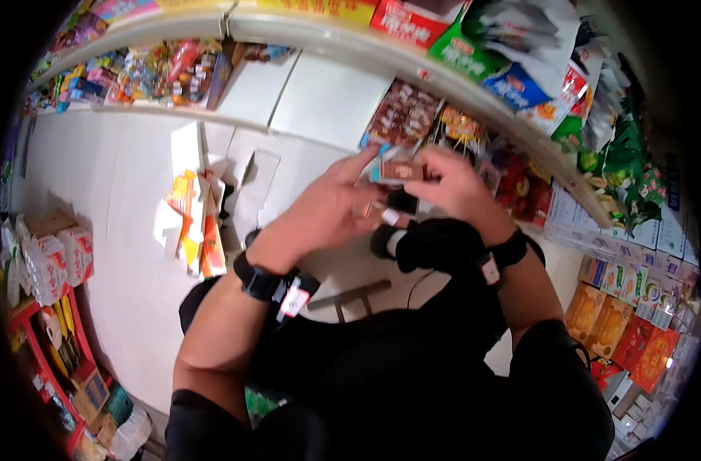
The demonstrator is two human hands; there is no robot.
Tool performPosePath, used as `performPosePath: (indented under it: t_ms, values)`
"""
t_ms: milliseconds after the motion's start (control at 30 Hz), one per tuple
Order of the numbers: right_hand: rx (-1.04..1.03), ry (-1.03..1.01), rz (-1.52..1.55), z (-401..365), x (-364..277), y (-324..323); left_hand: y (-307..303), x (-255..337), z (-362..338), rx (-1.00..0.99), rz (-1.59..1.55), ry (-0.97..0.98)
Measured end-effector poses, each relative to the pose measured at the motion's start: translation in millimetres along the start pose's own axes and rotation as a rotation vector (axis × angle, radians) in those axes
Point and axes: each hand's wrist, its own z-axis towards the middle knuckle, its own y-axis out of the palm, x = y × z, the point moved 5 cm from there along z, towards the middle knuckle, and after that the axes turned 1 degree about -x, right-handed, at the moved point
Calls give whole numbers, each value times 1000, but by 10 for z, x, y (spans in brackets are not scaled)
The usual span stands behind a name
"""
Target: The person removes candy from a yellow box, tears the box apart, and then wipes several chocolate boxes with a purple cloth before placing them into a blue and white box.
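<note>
Between thumb and fingers, my right hand [454, 183] grips a small brown packet [400, 170] with a light blue edge, in front of the lower shelf. My left hand [327, 207] is just to its left, thumb and index finger spread. Near its curled lower fingers is another small brown-and-white piece [389, 217]; whether they hold it is unclear. Behind the hands, a box of many small brown packets [404, 115] stands on the white shelf [327, 100]. A box of yellow-orange wrapped sweets [462, 127] is beside it.
Flattened white and orange cardboard [193, 215] lies on the floor at left. Colourful bags [473, 54] fill the upper shelf. Red crates with goods [81, 330] stand at lower left, and orange and red boxes [627, 330] at right. A small stool [350, 298] is below my hands.
</note>
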Motion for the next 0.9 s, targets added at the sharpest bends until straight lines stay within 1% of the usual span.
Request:
performPosePath:
  t_ms: [33, 67, 100, 133, 167, 233, 267, 333, 367, 433, 467, 500, 567, 633, 700, 767, 833, 900]
  values:
    - [-9, 50, 157, -122, -119, 109, -83, 169, 75, -27, -134, 110]
    - [3, 1, 169, -151, -206, 107, -7, 178, -2, 1, -177, 97]
    - [21, -117, 94, -160, -254, 87, -40, 160, 43, 44, -196, 108]
    - [204, -217, 17, -219, -622, -36, -136, 289, -30, 114, -179, 74]
    - [335, -346, -41, -305, -810, -73, -293, 347, 9, 204, -126, 75]
    - [330, -532, -328, -423, -1150, -149, -284, 336, -45, 205, -109, 70]
    - [334, -530, -324, -410, -1165, -139, -378, 379, -63, 249, -5, 100]
    - [281, -830, -659, -422, -1333, -18, -531, 467, -89, 310, 149, 135]
    - [287, -830, -662, -440, -1433, -15, -552, 487, -115, 309, 151, 140]
    - [102, -568, -758, -414, -1526, 73, -572, 477, -142, 288, 136, 66]
    - [156, -583, -752, -385, -1512, 99, -583, 478, -155, 269, 197, 56]
    - [156, -583, -752, -366, -1532, 115, -595, 475, -180, 269, 198, 56]
    - [69, -542, -821, -337, -1551, 144, -588, 484, -168, 242, 250, 83]
    - [83, -534, -829, -323, -1549, 157, -576, 494, -148, 246, 241, 94]
    - [93, -531, -831, -320, -1562, 168, -577, 470, -178, 264, 202, 53]
    - [58, -474, -831, -322, -1564, 182, -569, 447, -188, 261, 189, 64]
    - [63, -480, -846, -337, -1558, 163, -552, 439, -186, 258, 177, 72]
    - [74, -484, -859, -358, -1553, 121, -561, 464, -169, 320, 147, 118]
